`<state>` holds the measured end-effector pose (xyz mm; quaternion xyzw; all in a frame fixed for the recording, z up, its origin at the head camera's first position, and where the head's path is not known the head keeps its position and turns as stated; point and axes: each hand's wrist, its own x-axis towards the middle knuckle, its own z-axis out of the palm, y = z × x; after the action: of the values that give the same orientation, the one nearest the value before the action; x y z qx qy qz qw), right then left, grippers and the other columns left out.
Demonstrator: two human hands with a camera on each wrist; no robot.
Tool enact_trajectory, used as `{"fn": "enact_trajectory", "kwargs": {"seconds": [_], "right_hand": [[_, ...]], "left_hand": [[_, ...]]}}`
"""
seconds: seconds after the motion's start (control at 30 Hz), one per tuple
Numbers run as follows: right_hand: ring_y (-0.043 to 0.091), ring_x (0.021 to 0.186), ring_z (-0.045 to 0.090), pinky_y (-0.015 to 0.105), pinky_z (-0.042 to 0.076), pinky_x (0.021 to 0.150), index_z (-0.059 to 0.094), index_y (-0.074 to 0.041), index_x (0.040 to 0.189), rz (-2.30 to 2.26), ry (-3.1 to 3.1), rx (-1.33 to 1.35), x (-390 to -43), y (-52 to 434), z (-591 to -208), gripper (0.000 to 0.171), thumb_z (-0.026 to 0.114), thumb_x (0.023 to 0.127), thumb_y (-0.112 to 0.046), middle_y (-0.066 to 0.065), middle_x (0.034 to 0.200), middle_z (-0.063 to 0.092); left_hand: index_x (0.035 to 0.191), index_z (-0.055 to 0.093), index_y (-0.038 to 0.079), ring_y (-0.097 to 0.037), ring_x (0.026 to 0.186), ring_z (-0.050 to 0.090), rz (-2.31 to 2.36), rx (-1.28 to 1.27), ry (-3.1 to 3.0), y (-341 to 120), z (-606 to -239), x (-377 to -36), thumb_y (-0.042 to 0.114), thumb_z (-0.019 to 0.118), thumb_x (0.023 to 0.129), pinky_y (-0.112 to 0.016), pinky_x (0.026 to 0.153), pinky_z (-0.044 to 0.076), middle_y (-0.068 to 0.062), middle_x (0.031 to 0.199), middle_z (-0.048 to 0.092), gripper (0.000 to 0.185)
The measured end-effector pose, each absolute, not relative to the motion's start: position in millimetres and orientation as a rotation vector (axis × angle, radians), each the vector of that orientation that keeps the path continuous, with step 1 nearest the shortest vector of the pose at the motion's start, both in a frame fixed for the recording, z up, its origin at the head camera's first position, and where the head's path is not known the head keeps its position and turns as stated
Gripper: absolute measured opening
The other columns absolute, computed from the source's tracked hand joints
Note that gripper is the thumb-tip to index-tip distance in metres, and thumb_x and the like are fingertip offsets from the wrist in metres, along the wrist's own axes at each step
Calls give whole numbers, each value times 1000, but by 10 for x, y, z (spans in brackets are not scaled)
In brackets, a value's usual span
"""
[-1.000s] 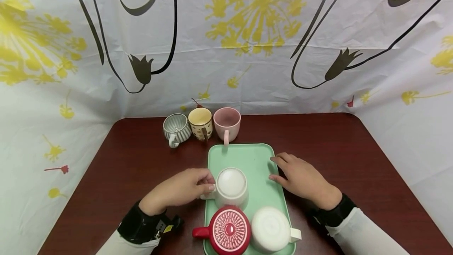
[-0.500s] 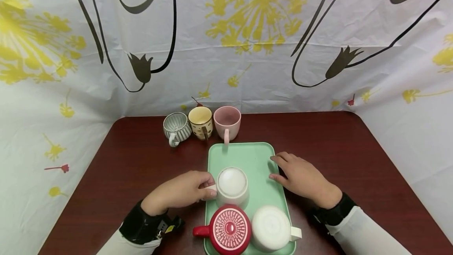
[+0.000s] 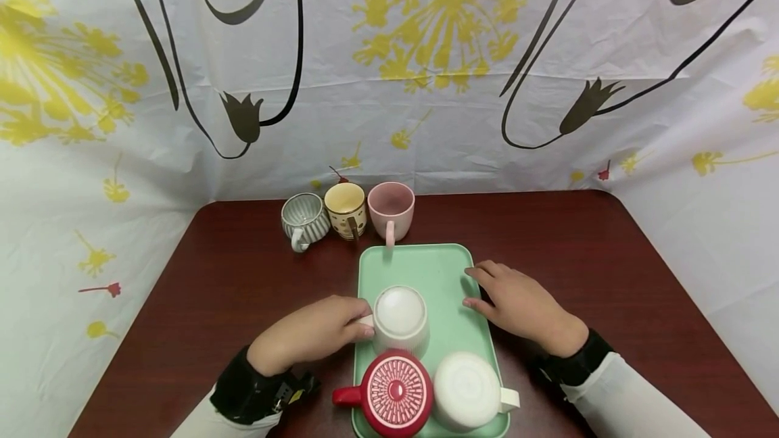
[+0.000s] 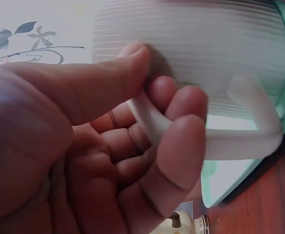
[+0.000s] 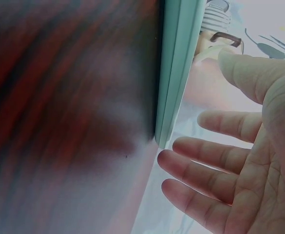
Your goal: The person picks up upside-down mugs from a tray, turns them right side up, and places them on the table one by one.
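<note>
While the white ribbed mug (image 3: 399,320) stood upside down on the mint-green tray (image 3: 439,269), roughly at the tray's middle near its left edge, the left hand (image 3: 310,331) gripped the mug's handle (image 4: 239,134), with the thumb pressed against the ribbed wall and the curled fingers (image 4: 181,141) wrapped round the white loop, as the left wrist view showed plainly. Just in front of that mug, at the tray's near end, a red mug (image 3: 392,394) with a patterned base and a plain white mug (image 3: 468,391) also stood inverted, side by side and close to touching; the red mug's handle pointed left over the tray's rim, the white one's pointed right. The right hand (image 3: 517,303) lay flat with its fingers straight and spread, resting at the tray's right edge and holding nothing; the right wrist view showed the relaxed fingers (image 5: 205,168) beside the tray's rim. Beyond the far end of the tray, three upright cups stood in a row on the dark red table (image 3: 608,269): a grey striped cup (image 3: 303,220), a yellow spotted cup (image 3: 345,209) and a pink cup (image 3: 391,209). A white cloth with yellow flowers (image 3: 438,26) hung behind and to both sides.
</note>
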<state>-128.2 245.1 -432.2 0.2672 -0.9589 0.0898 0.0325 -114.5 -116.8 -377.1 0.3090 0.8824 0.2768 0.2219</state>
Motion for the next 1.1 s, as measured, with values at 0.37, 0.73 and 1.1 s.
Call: {"fn": "enact_trajectory", "kwargs": {"seconds": [0.37,0.73,1.1], "right_hand": [[26,112,69,45,58,92,61,-6,141,286,-2960,802,-1271,2465,-4324,59,73,96,-43,13,131,64],[26,112,69,45,58,91,61,-7,141,289,-2954,798,-1276,2473,-4309,60,73,96,-44,12,132,65],[26,112,69,45,58,92,61,-6,140,294,-2958,790,-1270,2465,-4288,58,74,96,-42,12,131,65]], "left_hand": [[96,61,21,-7,81,51,691,954,2626,-1109,-3967,-1208,39,50,108,-27,78,47,11,84,53,24],[110,66,19,-8,97,59,720,941,2813,-1085,-4057,-1249,33,53,108,-36,92,57,7,106,65,19],[107,63,19,-9,87,56,1065,789,2820,-1127,-4064,-1300,20,58,107,-29,78,52,6,96,61,6]]}}
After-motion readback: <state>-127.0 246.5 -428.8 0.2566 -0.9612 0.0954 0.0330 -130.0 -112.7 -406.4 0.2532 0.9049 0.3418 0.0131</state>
